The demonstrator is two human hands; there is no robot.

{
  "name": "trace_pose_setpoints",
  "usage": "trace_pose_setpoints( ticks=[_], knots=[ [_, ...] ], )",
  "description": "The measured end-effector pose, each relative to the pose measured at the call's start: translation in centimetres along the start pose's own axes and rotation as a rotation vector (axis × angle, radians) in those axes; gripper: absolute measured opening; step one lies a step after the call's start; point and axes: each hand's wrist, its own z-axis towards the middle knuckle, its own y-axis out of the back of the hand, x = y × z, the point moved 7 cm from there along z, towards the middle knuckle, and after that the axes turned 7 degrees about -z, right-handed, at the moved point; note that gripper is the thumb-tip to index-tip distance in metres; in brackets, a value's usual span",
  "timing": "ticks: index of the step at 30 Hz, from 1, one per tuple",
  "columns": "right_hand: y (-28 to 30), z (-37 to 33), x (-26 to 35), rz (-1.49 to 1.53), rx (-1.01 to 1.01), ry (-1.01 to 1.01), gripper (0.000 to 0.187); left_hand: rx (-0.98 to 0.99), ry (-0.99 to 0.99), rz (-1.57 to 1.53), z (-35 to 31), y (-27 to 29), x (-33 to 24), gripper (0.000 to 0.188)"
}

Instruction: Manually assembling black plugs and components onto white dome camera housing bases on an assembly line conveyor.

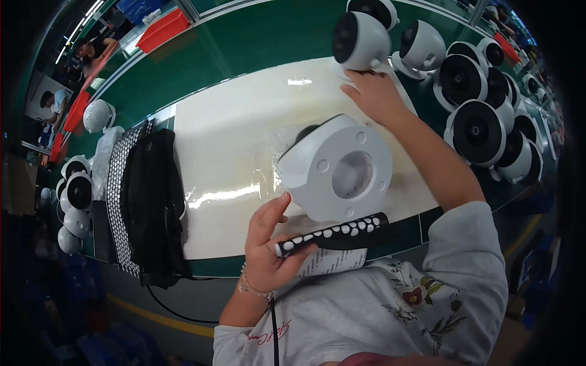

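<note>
In the middle of the white mat (229,122) lies a white ball-shaped device with its flat base (314,189) turned up. The base is rounded, with a round hollow and several small round pads. Just below it, my left hand (267,250) is closed around a rolled black strip with white oval spots (348,230). Its fingertips reach the edge of the device. At the far right of the mat, my right hand (377,96) has its fingers closed at the foot of another white ball-shaped device (369,43) with a black round front. The fingertips are partly hidden.
Many similar white devices (479,133) crowd the green table at the right, with more at the left (79,190). Beside the mat lie a black dotted sheet (122,195) and a black cloth-like bundle (155,201). Printed paper (332,262) lies at the near edge. Red bins (163,32) stand beyond.
</note>
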Motion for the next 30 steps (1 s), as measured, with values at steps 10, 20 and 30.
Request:
trace_pose_setpoints(
  ticks=[10, 20, 30],
  knots=[
    [9.6, -15.0, 0.6, 0.895, 0.091, -0.007, 0.047, -0.109, 0.293, -0.363, -2.1, 0.3, 0.6, 0.025],
    [9.2, -21.3, 7.8, 1.209, -0.150, 0.151, 0.046, -0.086, 0.487, -0.571, -2.5, -1.5, -0.7, 0.023],
    [13.2, -21.2, 7.2, 0.943, -0.293, 0.250, 0.035, -0.120, 0.357, -0.257, -3.7, -1.0, -1.0, 0.016]
  ],
)
